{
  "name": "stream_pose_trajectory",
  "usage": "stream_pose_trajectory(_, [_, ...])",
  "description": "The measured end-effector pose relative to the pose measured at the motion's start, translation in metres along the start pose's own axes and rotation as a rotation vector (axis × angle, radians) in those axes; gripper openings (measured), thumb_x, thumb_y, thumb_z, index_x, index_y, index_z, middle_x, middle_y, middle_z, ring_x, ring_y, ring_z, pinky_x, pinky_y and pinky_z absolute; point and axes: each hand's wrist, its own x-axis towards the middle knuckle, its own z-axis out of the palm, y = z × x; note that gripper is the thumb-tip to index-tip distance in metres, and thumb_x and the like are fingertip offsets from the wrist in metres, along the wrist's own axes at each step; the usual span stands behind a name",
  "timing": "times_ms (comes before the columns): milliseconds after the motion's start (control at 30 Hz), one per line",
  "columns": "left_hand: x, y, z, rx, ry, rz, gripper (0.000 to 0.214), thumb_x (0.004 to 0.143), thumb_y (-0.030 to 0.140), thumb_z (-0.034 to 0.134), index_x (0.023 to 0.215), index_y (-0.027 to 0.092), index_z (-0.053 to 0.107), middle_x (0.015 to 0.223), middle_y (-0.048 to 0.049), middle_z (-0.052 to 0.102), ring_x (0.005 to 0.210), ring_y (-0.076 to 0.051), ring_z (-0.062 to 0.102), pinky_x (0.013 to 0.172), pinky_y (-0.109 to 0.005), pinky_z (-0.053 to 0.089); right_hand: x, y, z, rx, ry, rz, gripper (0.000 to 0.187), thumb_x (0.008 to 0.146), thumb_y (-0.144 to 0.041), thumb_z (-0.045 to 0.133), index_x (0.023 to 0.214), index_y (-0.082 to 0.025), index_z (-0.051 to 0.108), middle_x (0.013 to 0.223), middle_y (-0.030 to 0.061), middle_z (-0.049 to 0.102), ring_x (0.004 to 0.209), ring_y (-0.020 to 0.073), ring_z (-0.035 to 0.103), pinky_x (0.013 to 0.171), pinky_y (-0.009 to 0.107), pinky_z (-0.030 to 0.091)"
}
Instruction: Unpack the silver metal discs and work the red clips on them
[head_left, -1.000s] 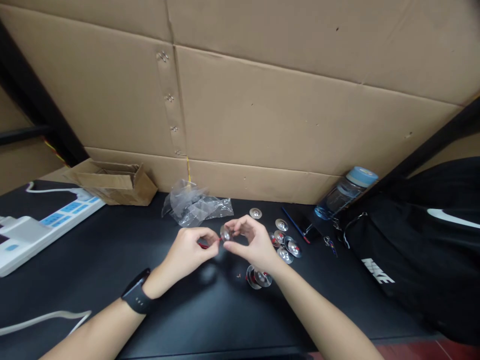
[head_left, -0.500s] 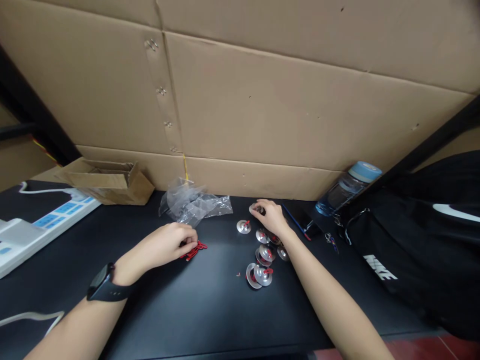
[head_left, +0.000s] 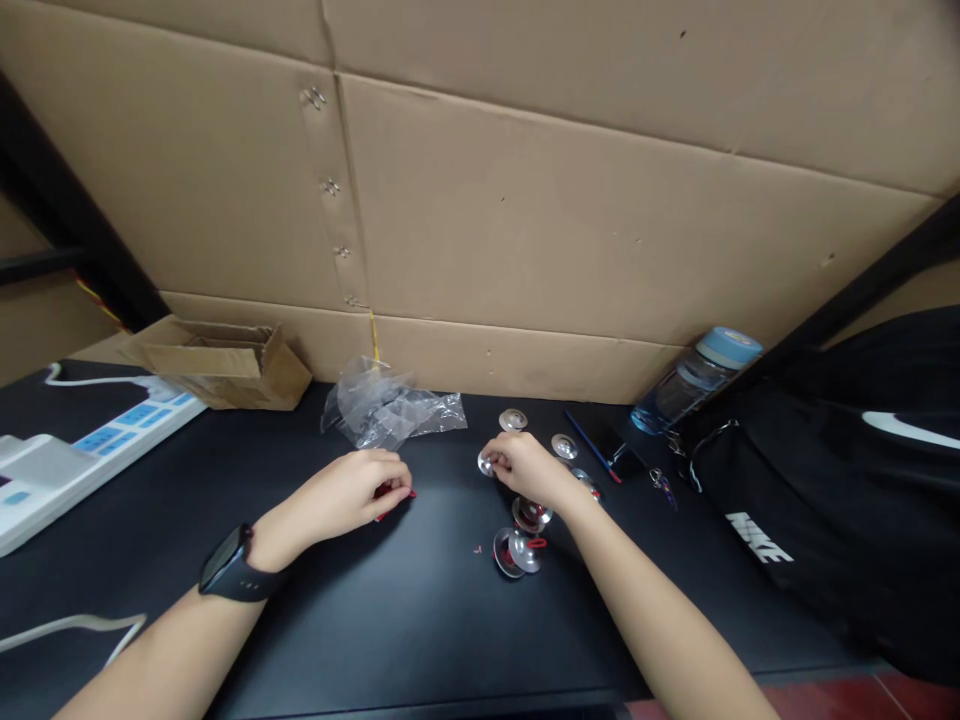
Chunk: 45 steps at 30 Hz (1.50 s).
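My left hand (head_left: pixel 358 490), with a dark watch on its wrist, rests on the black table with its fingers curled round several red elastic loops (head_left: pixel 384 491); most of them are hidden under the hand. In the fingertips of my right hand (head_left: pixel 525 466) is a small silver finger cymbal (head_left: pixel 485 464). Two plain finger cymbals (head_left: pixel 513 420) lie beyond that hand. Nearer to me, a finger cymbal with a red loop (head_left: pixel 525 551) overlaps another one. More finger cymbals (head_left: pixel 531 514) are partly covered by my right hand and forearm.
A crumpled clear plastic bag (head_left: pixel 390 405) lies at the back, right of a cardboard box (head_left: pixel 225 365). The white power strip (head_left: pixel 112 440) is on the left. On the right are a blue pen (head_left: pixel 591 445), a water bottle (head_left: pixel 694 380), keys (head_left: pixel 663 487) and a black bag (head_left: pixel 832 490).
My right hand has moved left and nearer to me, from the cymbal at the back to the one in front of it. My left hand has shifted slightly right, covering more red loops.
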Motion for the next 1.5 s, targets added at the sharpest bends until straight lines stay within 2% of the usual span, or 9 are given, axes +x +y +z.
stream_pose_trajectory(267, [0.010,0.041,0.018,-0.265,0.229,-0.079,0.022,0.103,0.035,0.056,0.115,0.024,0.071,0.109,-0.0028,0.075,0.093,-0.017,0.070,0.084,-0.025,0.050,-0.009,-0.047,0.008,0.748,0.174,0.030,0.012,0.076,-0.010,0.072,0.086,-0.017,0.070,0.082,0.0009,0.072,0.073,0.0143,0.067,0.072,0.026,0.055])
stream_pose_trajectory(367, [0.012,0.058,0.022,-0.359,0.315,-0.060,0.019,0.102,0.035,0.059,0.110,0.022,0.071,0.103,-0.0023,0.075,0.091,-0.017,0.069,0.083,-0.025,0.050,-0.013,-0.065,0.010,0.870,0.198,-0.031,0.009,0.078,-0.012,0.074,0.085,-0.017,0.070,0.084,0.0018,0.069,0.076,0.0145,0.066,0.075,0.028,0.056])
stream_pose_trajectory(467, [0.011,0.064,0.022,-0.410,0.362,-0.060,0.016,0.100,0.032,0.061,0.103,0.021,0.072,0.091,-0.0003,0.074,0.079,-0.015,0.067,0.075,-0.023,0.049,-0.016,-0.074,0.008,0.875,0.198,-0.121,0.015,0.082,-0.014,0.072,0.096,-0.018,0.072,0.097,0.0040,0.066,0.081,0.0141,0.066,0.077,0.029,0.057])
stream_pose_trajectory(633, [0.010,0.064,0.021,-0.352,0.444,-0.058,0.013,0.095,0.020,0.059,0.088,0.019,0.070,0.073,0.0029,0.067,0.064,-0.011,0.059,0.064,-0.021,0.044,-0.018,-0.080,0.008,0.624,0.130,-0.278,0.059,0.073,-0.025,0.089,0.128,-0.025,0.068,0.129,0.0096,0.060,0.094,0.0170,0.066,0.086,0.032,0.059])
stream_pose_trajectory(833, [0.009,0.063,0.023,-0.272,0.459,-0.064,0.019,0.089,0.018,0.059,0.071,0.018,0.061,0.065,0.0033,0.062,0.060,-0.011,0.057,0.060,-0.022,0.041,-0.018,-0.084,0.021,0.397,0.268,-0.300,0.044,0.079,-0.013,0.077,0.121,-0.024,0.069,0.113,0.0060,0.070,0.102,0.0201,0.068,0.094,0.033,0.056])
stream_pose_trajectory(933, [0.008,0.056,0.019,-0.200,0.489,-0.047,0.014,0.088,0.017,0.059,0.075,0.018,0.065,0.069,0.0028,0.064,0.061,-0.011,0.058,0.063,-0.022,0.042,-0.015,-0.071,0.017,0.375,0.269,-0.264,0.040,0.080,-0.021,0.081,0.119,-0.024,0.072,0.114,0.0073,0.070,0.099,0.0201,0.069,0.087,0.032,0.058])
stream_pose_trajectory(1067, [0.004,0.035,0.004,-0.082,0.524,-0.019,0.013,0.088,0.017,0.059,0.077,0.019,0.067,0.071,0.0013,0.067,0.064,-0.013,0.060,0.068,-0.024,0.044,0.001,-0.024,-0.001,0.391,0.277,-0.092,0.044,0.082,-0.029,0.081,0.125,-0.024,0.070,0.114,0.0070,0.075,0.094,0.0188,0.071,0.081,0.030,0.059])
stream_pose_trajectory(1233, [0.000,-0.003,-0.010,0.030,0.133,0.025,0.020,0.096,0.026,0.058,0.094,0.023,0.078,0.088,-0.0023,0.074,0.081,-0.016,0.068,0.080,-0.025,0.048,0.025,0.044,-0.016,0.001,0.405,0.256,0.028,0.082,-0.030,0.081,0.106,-0.018,0.074,0.103,0.0073,0.078,0.089,0.0201,0.071,0.085,0.032,0.054])
stream_pose_trajectory(1500, [-0.003,-0.028,-0.006,0.015,0.030,-0.015,0.015,0.091,0.029,0.065,0.094,0.025,0.079,0.091,-0.0032,0.075,0.084,-0.018,0.069,0.081,-0.026,0.049,0.025,0.071,-0.006,-0.149,0.256,0.277,0.022,0.088,-0.031,0.077,0.109,-0.022,0.078,0.115,0.0089,0.077,0.109,0.0253,0.067,0.101,0.037,0.047])
